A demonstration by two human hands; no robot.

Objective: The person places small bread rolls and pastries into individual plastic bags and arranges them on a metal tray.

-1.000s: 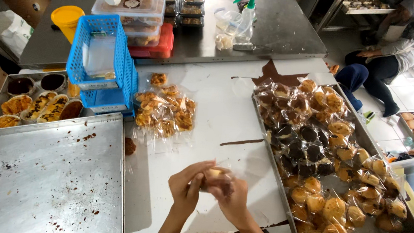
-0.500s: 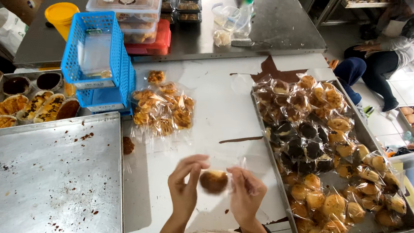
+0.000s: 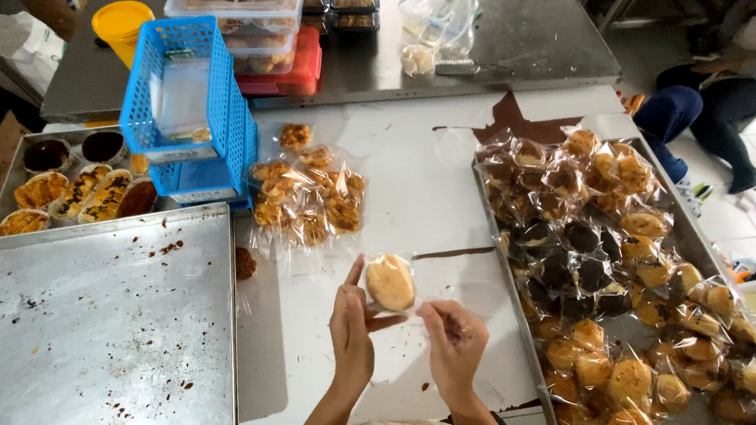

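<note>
Both forearms are rising from the bottom centre of the frame; the left hand (image 3: 353, 324) is standing upright, fingers extended, thumb reaching right; the right hand (image 3: 455, 340) is curling loosely, its grip pinching at the fingertips, just beside the left.

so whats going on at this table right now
A person holds a round golden bun in a clear plastic bag between both hands, the left hand behind it and the right hand pinching the bag's edge. To the right, a long metal tray holds many bagged buns, some golden and some dark. A small pile of bagged pastries lies ahead beside a blue plastic basket, and a bare metal sheet tray sits at the left.
</note>
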